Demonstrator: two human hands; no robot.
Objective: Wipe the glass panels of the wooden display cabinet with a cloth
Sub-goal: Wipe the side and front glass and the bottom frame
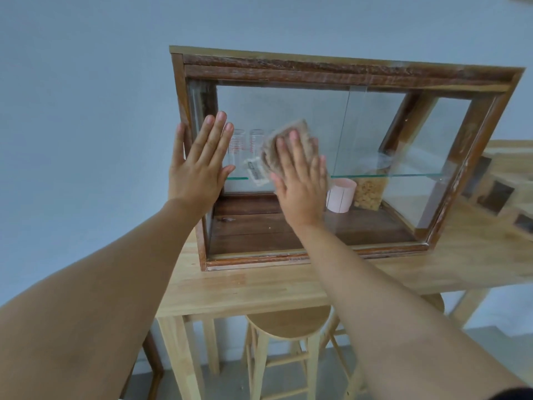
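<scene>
So there's a pale wooden table [259,287] against a blue-grey wall, and the wooden display cabinet [340,71] sits on top of it, dark brown frame, a bit tilted in my view. A round wooden stool [291,323] is tucked under the table. The front is two glass panels [282,111] that overlap around the middle, with a glass shelf [409,175] running across inside. My left hand [200,166] is flat and spread wide open against the glass right by the left frame post, not gripping anything, just braced there. My right hand [300,183] is pressed flat too, fingers out, pinning the cloth [284,140] to the left panel, so the cloth is sandwiched between my palm and the glass, sticking out above my fingertips. Inside, a pink cup [341,195] stands on the cabinet floor, just beside a clear container [370,192] of something beige. A couple of small clear jars [246,145] show behind the glass between my hands.
</scene>
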